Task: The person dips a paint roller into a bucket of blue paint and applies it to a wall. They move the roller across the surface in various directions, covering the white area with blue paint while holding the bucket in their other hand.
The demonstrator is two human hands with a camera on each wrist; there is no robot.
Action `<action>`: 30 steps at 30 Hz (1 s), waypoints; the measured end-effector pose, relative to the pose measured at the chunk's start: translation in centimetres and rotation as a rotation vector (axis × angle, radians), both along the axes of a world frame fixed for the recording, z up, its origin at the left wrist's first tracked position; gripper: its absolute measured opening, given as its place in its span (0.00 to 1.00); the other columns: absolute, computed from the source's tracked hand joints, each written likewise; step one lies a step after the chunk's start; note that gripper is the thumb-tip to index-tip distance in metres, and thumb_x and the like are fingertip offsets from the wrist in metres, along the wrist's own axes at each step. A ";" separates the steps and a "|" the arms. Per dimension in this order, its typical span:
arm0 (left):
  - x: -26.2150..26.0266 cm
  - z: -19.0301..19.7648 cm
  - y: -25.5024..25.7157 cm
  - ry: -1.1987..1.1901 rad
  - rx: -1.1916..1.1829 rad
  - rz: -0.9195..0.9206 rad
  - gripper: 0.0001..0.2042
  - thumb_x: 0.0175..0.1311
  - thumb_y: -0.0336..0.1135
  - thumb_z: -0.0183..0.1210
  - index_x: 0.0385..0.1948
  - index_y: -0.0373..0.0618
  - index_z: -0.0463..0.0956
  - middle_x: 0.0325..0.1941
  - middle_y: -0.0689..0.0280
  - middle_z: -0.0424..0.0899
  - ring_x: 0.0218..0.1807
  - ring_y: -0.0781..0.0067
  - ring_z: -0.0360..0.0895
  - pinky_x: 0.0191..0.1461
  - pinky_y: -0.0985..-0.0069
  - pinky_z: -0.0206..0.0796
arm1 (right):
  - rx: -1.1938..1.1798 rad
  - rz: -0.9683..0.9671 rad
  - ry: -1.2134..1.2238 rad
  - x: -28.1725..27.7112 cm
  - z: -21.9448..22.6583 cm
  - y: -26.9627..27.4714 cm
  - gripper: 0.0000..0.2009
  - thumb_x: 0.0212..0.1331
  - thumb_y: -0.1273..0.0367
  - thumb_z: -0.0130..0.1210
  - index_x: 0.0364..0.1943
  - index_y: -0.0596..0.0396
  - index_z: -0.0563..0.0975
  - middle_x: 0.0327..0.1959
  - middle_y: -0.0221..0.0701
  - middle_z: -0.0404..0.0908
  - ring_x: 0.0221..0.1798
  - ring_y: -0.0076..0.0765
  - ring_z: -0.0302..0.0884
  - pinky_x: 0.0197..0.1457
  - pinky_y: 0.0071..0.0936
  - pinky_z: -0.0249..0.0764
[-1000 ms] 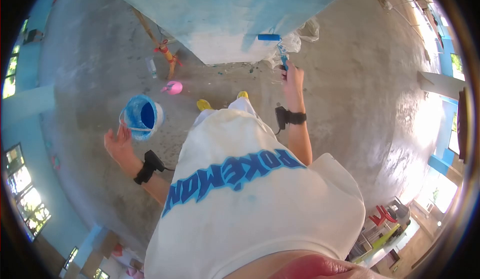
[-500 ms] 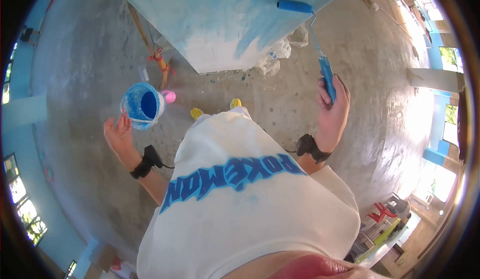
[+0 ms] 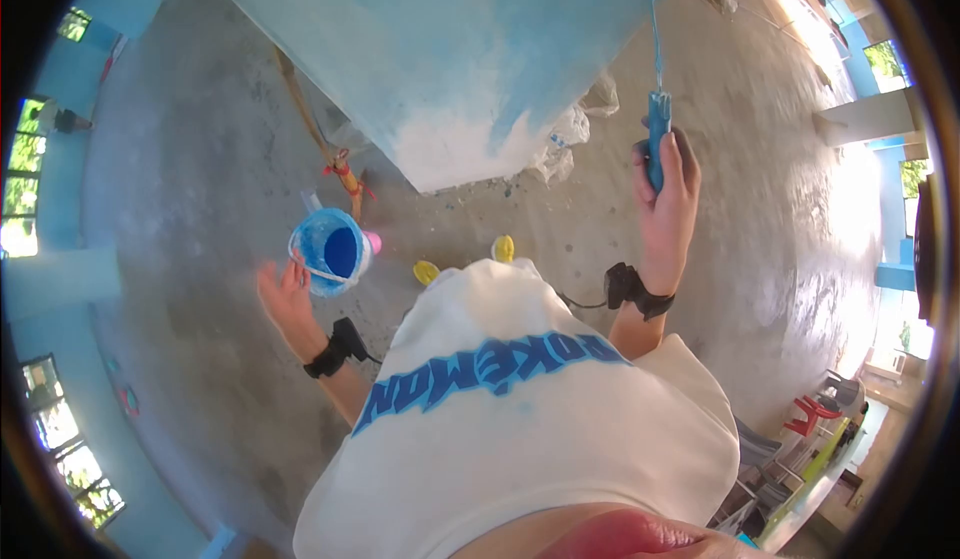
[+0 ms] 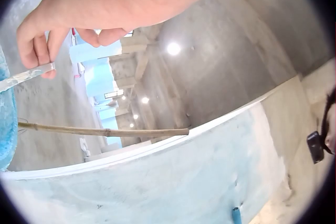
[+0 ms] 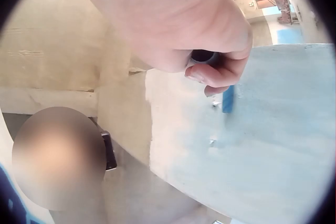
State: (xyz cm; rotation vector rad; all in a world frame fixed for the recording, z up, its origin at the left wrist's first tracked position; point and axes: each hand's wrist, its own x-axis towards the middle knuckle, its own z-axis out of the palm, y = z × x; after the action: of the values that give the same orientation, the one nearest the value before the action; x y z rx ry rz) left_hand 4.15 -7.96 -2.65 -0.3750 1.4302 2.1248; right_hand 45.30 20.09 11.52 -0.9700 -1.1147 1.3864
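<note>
In the head view the right hand (image 3: 668, 204) grips the blue handle of a paint roller (image 3: 658, 144), its wire frame reaching up past the top edge of the view. The right wrist view shows the fingers (image 5: 212, 77) curled round the handle, with part of the blue roller (image 5: 228, 99) against the pale blue panel (image 5: 273, 129). At the left, the left hand (image 3: 287, 309) holds the white handle of a paint bucket (image 3: 312, 231) with blue paint inside. Its fingers hook that handle (image 4: 23, 78) in the left wrist view.
A large panel, part blue and part white (image 3: 440, 149), stands ahead. Left of it leans a bamboo pole (image 3: 300, 99) with red ties; a pink object (image 3: 374, 243) lies beyond the bucket. Plastic sheeting (image 3: 568, 129) lies at the panel's right edge. Chairs (image 3: 808, 414) stand at the lower right.
The right hand has moved right and drawn nearer the body, while the roller head has risen along the panel and out of the head view. The bucket stays in the left hand.
</note>
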 end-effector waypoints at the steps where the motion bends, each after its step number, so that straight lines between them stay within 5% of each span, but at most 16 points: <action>1: 0.2 0.3 -0.2 -0.025 0.026 0.003 0.20 0.62 0.43 0.51 0.51 0.43 0.59 0.58 0.39 0.72 0.57 0.53 0.70 0.64 0.61 0.51 | 0.027 0.012 -0.064 -0.5 -0.7 0.3 0.17 0.72 0.59 0.44 0.48 0.61 0.73 0.26 0.29 0.75 0.16 0.12 0.58 0.18 0.14 0.53; 6: 1.4 1.2 0.1 -0.051 0.043 0.036 0.17 0.60 0.39 0.53 0.47 0.44 0.60 0.57 0.42 0.73 0.53 0.57 0.72 0.61 0.63 0.55 | 0.089 0.058 -0.261 -2.1 -8.1 2.2 0.19 0.73 0.56 0.42 0.51 0.59 0.71 0.23 0.25 0.70 0.18 0.14 0.61 0.19 0.15 0.56; 11: 4.0 1.2 0.1 0.368 -0.058 -0.094 0.22 0.67 0.44 0.50 0.55 0.40 0.59 0.56 0.43 0.75 0.59 0.55 0.70 0.66 0.63 0.55 | 0.101 0.125 -0.258 -2.5 -16.8 2.7 0.18 0.73 0.56 0.39 0.52 0.57 0.70 0.20 0.22 0.67 0.20 0.15 0.62 0.23 0.16 0.61; 14: 3.8 2.5 0.6 0.186 -0.038 -0.006 0.22 0.66 0.44 0.51 0.55 0.39 0.59 0.55 0.45 0.76 0.57 0.58 0.71 0.64 0.64 0.55 | 0.045 0.117 -0.391 -1.6 -21.1 2.2 0.17 0.74 0.57 0.38 0.51 0.56 0.70 0.20 0.22 0.66 0.20 0.16 0.62 0.23 0.17 0.62; 19: 1.5 0.8 -0.3 0.068 -0.016 0.071 0.21 0.63 0.43 0.53 0.52 0.42 0.60 0.52 0.45 0.79 0.55 0.60 0.72 0.62 0.66 0.55 | -0.028 0.154 -0.389 -1.6 -19.4 0.9 0.16 0.74 0.59 0.37 0.50 0.56 0.70 0.20 0.23 0.67 0.19 0.16 0.62 0.23 0.17 0.62; 24: 1.3 0.4 -0.5 0.058 0.009 0.033 0.17 0.60 0.42 0.54 0.46 0.48 0.61 0.51 0.47 0.80 0.54 0.60 0.73 0.62 0.64 0.53 | 0.152 0.018 -0.340 -1.8 -12.1 2.6 0.16 0.74 0.60 0.38 0.49 0.58 0.71 0.19 0.22 0.65 0.19 0.16 0.61 0.23 0.17 0.60; 26: 2.6 -1.0 -0.4 0.639 -0.344 -0.181 0.23 0.65 0.47 0.51 0.55 0.42 0.60 0.54 0.45 0.77 0.51 0.59 0.74 0.57 0.63 0.58 | 0.171 -0.022 -0.311 -1.2 -7.5 3.5 0.16 0.74 0.60 0.38 0.49 0.59 0.71 0.19 0.21 0.64 0.19 0.15 0.60 0.23 0.17 0.59; 27: 2.1 -1.0 -0.3 0.674 -0.342 -0.196 0.23 0.65 0.47 0.51 0.55 0.42 0.60 0.54 0.45 0.77 0.51 0.59 0.74 0.57 0.63 0.58 | 0.220 -0.001 -0.283 -0.9 -5.4 3.8 0.16 0.74 0.61 0.37 0.49 0.59 0.71 0.19 0.21 0.64 0.19 0.15 0.60 0.23 0.17 0.59; 29: 0.8 -0.5 -0.3 0.161 -0.024 -0.038 0.24 0.64 0.48 0.52 0.55 0.43 0.59 0.53 0.43 0.77 0.51 0.58 0.74 0.56 0.63 0.57 | 0.265 0.001 -0.230 -0.8 -3.1 3.5 0.16 0.74 0.61 0.37 0.49 0.59 0.71 0.19 0.21 0.63 0.19 0.15 0.60 0.23 0.17 0.59; 30: 0.8 -0.1 -0.3 0.186 -0.023 -0.050 0.24 0.64 0.48 0.52 0.55 0.43 0.59 0.53 0.43 0.77 0.51 0.58 0.74 0.56 0.63 0.57 | 0.262 0.037 -0.245 -0.9 -2.4 3.3 0.16 0.74 0.60 0.36 0.49 0.58 0.70 0.20 0.21 0.64 0.20 0.15 0.60 0.23 0.16 0.58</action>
State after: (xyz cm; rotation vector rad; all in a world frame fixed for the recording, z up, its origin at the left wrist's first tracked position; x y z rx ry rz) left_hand 4.91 -8.28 -2.74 -0.1509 1.5516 2.1503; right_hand 44.45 23.39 9.13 -0.9475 -1.4637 1.1347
